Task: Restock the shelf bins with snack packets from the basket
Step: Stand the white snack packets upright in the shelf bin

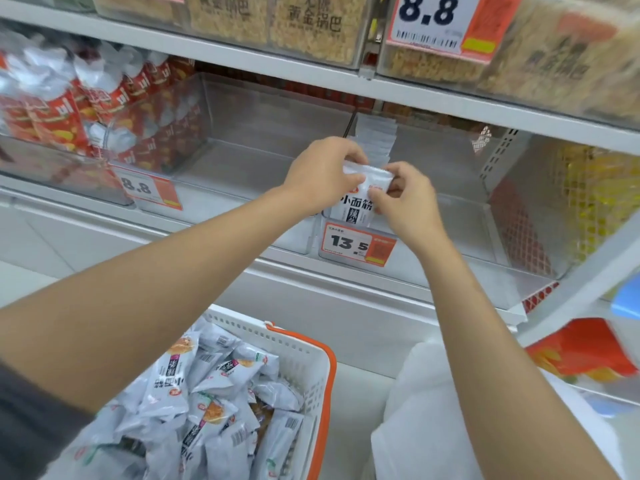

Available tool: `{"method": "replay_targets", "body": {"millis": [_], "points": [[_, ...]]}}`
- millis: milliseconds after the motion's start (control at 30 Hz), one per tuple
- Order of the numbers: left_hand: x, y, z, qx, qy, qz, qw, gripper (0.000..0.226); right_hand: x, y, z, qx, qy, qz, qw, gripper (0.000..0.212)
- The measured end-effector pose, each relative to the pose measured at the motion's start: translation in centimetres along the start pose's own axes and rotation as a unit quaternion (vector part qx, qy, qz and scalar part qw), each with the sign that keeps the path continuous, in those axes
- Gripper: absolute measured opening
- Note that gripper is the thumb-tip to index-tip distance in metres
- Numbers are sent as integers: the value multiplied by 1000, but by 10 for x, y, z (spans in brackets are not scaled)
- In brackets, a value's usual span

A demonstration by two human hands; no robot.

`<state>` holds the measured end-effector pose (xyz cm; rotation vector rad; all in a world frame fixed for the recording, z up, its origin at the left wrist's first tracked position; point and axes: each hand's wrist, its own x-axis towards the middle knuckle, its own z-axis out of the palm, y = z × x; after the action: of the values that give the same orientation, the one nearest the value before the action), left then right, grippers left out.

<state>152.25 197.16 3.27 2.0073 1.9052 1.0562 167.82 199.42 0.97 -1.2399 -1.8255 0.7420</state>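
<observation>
Both hands hold one white snack packet [356, 202] with black characters, upright at the front lip of a clear shelf bin [460, 216]. My left hand [322, 174] grips the packet's top left corner. My right hand [405, 199] pinches its right edge. Behind the packet, a few white packets [375, 140] stand upright at the back of the bin. Below, a white basket [304, 351] with an orange rim holds several of the same white packets [207, 393].
A 13.5 price tag [356, 244] hangs on the bin front. To its left is a bare clear bin [242, 140], then a bin of red packets [79, 109] with an 8.8 tag. Boxes of yellow snacks fill the shelf above [304, 29]. A white bag [426, 410] lies at lower right.
</observation>
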Motion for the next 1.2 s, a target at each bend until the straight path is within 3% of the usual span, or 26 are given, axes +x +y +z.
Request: {"method": "replay_targets", "body": {"millis": [67,267,400,500,567,667,800,933,1000,1067,1133,1200], "points": [[3,-1,2,45,-4,-9,999,18,0,5,6,-1,0,14,1000,21],[2,0,10,159,-5,30,987,23,0,12,8,-45,-25,36,998,19],[-1,-2,11,160,0,30,987,31,-3,12,9,-30,-11,42,999,23],[-11,-2,5,99,23,33,994,37,-10,6,11,-63,89,-19,994,35],[-24,-3,-4,74,51,34,995,32,-17,-3,13,-71,152,-93,982,28],[-56,-15,-17,48,59,13,997,17,-39,-18,23,-46,144,-176,973,15],[-116,-52,-28,7,0,-69,998,16,-75,-15,56,-60,48,-191,979,6],[-176,-99,-33,6,-99,-177,979,16,-101,10,97,-177,-137,-169,960,9],[-191,-116,-31,51,-188,-214,957,14,-113,27,118,-234,-255,-124,930,15],[-198,-124,-24,86,-264,-231,933,9,-126,46,140,-295,-377,-92,873,21],[-199,-129,-17,90,-290,-228,925,11,-142,65,164,-347,-468,-78,809,26],[-199,-133,-13,97,-302,-222,922,14,-156,82,187,-356,-508,-51,782,29]]}}
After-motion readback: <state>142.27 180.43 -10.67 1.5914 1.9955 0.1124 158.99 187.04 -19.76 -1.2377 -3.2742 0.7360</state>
